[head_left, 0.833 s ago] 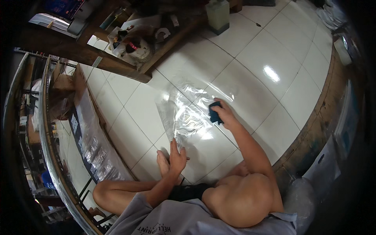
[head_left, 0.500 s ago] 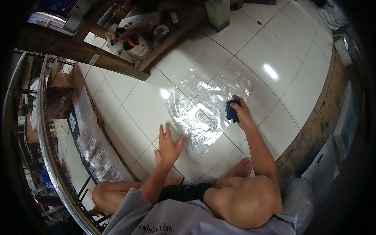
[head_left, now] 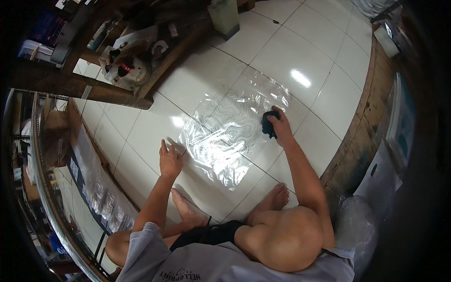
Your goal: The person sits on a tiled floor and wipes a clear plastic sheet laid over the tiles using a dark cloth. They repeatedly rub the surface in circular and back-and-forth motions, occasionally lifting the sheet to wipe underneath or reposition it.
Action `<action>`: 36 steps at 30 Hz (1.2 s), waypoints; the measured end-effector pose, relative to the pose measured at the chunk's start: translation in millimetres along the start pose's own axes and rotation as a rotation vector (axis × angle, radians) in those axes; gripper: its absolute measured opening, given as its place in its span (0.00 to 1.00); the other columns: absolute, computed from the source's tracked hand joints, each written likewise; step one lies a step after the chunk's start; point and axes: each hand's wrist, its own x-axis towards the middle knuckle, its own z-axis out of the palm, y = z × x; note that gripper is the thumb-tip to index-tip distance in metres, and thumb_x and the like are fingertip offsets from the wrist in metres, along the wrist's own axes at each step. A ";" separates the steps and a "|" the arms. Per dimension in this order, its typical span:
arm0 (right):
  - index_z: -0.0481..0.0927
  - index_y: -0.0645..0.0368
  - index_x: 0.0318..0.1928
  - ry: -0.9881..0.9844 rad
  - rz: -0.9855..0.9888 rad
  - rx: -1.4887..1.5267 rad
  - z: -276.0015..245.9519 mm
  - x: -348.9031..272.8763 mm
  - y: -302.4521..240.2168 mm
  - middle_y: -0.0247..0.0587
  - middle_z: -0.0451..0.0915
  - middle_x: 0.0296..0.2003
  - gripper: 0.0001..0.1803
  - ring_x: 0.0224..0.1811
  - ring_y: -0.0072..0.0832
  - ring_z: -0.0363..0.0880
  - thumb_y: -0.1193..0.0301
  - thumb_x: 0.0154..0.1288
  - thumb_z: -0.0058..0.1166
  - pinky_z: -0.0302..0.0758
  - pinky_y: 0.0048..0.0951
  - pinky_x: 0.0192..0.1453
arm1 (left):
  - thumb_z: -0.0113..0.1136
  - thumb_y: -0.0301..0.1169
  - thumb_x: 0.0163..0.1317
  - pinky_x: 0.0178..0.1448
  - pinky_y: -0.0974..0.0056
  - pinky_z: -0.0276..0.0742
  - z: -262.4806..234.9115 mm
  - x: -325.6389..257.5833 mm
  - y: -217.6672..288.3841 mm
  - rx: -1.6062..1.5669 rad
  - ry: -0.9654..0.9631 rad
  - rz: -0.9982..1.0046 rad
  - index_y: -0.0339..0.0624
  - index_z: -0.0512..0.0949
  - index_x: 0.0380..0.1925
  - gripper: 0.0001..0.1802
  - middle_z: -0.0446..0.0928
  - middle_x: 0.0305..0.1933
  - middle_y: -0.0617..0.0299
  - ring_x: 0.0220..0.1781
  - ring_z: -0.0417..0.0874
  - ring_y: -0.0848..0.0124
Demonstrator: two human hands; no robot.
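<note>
A clear plastic sheet (head_left: 224, 112) printed with wavy grey lines lies on the tiled floor in front of me, glossy with reflections and slightly rippled. My right hand (head_left: 283, 129) is closed round a bunched dark blue cloth (head_left: 269, 124) at the sheet's right edge. Whether the cloth presses on the sheet or hovers over it, I cannot tell. Just left of the sheet, my left hand (head_left: 171, 162) holds nothing; its fingers are stretched out and apart.
My bare feet (head_left: 187, 209) rest near the sheet's front. A wooden bench (head_left: 146, 96) with a cluttered shelf stands far left, beside a pale green container (head_left: 224, 19). Plastic-wrapped material (head_left: 105, 183) and a metal rack (head_left: 47, 188) line the left; a worn wooden edge (head_left: 350, 141) curves along the right.
My left hand has moved left, away from the sheet's edge. The right hand with the cloth stays by the right edge, turned slightly. The sheet lies flatter, and the whole view has shifted.
</note>
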 end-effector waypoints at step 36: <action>0.67 0.59 0.60 0.004 0.023 0.134 -39.9 -103.3 -54.0 0.43 0.78 0.46 0.21 0.41 0.29 0.81 0.76 0.68 0.55 0.80 0.29 0.42 | 0.63 0.53 0.60 0.75 0.29 0.37 46.9 -27.6 201.1 -0.193 -0.157 0.394 0.34 0.55 0.72 0.49 0.44 0.77 0.34 0.79 0.42 0.40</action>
